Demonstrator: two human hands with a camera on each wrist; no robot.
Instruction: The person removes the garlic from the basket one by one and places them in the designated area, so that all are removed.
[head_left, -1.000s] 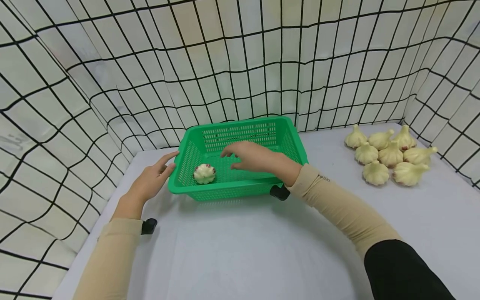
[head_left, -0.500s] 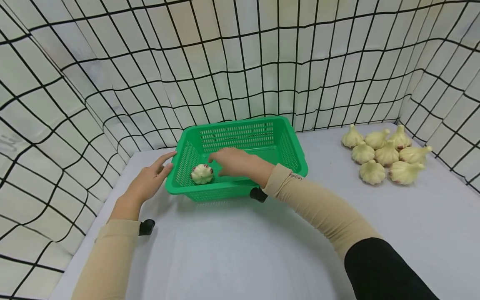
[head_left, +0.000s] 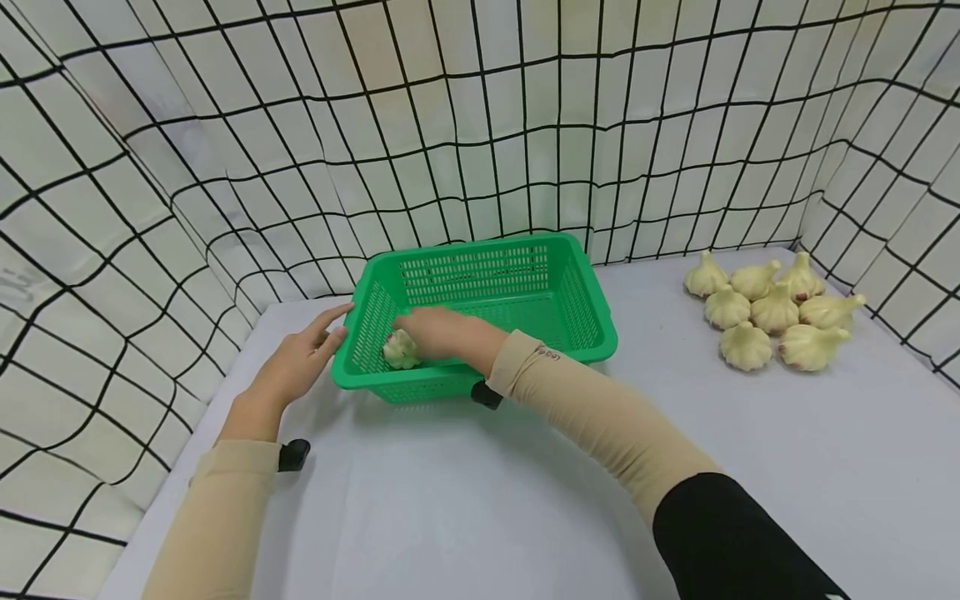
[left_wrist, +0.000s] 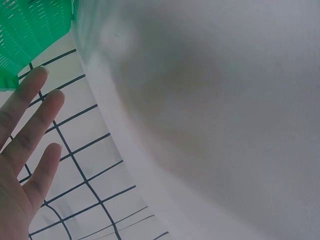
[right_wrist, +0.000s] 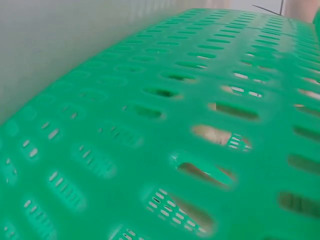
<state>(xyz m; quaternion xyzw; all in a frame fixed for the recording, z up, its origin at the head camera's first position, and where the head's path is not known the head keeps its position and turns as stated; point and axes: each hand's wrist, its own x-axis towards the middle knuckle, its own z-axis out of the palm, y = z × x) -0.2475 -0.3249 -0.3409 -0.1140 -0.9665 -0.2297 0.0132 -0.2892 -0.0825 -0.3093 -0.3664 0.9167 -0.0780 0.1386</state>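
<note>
A green plastic basket (head_left: 487, 375) with slotted walls stands on the white table. My right hand (head_left: 433, 332) reaches down inside its left part and grips a garlic bulb (head_left: 401, 352); the fingers partly cover the bulb. In the right wrist view the slotted basket wall (right_wrist: 165, 125) fills most of the picture, with only bits of the hand visible through the slots. My left hand (head_left: 298, 367) is at the basket's left rim, fingers extended, fingertips against or very close to it. The left wrist view shows the left hand's fingers (left_wrist: 37, 130) spread near the basket corner (left_wrist: 35, 35).
Several garlic bulbs (head_left: 774, 310) lie grouped on the table at the right. Black netting (head_left: 525, 125) over white sheeting encloses the table at the back and both sides. The basket's far rim stands close to the back netting.
My right hand has moved left and down within the basket and taken hold of the garlic bulb, which is turned slightly. The left hand has stayed at the rim.
</note>
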